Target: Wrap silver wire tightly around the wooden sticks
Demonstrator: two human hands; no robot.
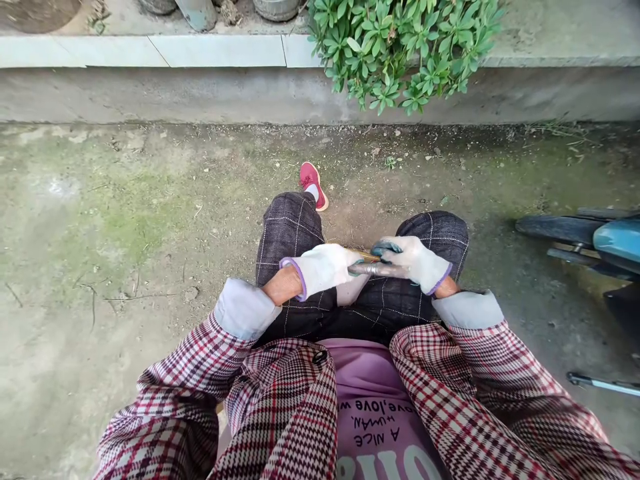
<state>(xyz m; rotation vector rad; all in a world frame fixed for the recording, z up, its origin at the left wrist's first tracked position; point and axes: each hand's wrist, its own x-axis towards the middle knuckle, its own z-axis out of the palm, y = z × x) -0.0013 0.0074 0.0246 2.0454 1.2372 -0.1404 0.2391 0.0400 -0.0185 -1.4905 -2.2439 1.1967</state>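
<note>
A grey-brown rod (376, 269), with shiny wire-like turns around its middle, lies across my lap between both hands. My left hand (325, 268), in a white glove with a purple cuff, is closed around its left end. My right hand (419, 263), gloved the same way with dark green on the fingers, grips the other end. Just above the rod runs a thin yellow-brown stick (364, 255), reaching between the hands. Fingers hide both ends, so the exact kind of either piece cannot be made out.
I sit with knees apart above a bare, mossy ground (150, 200). Ahead is a low ledge (225, 52) with pots (277, 8) and a leafy green bush (400, 47). To the right stands a wheeled blue vehicle (617, 241), partly in view.
</note>
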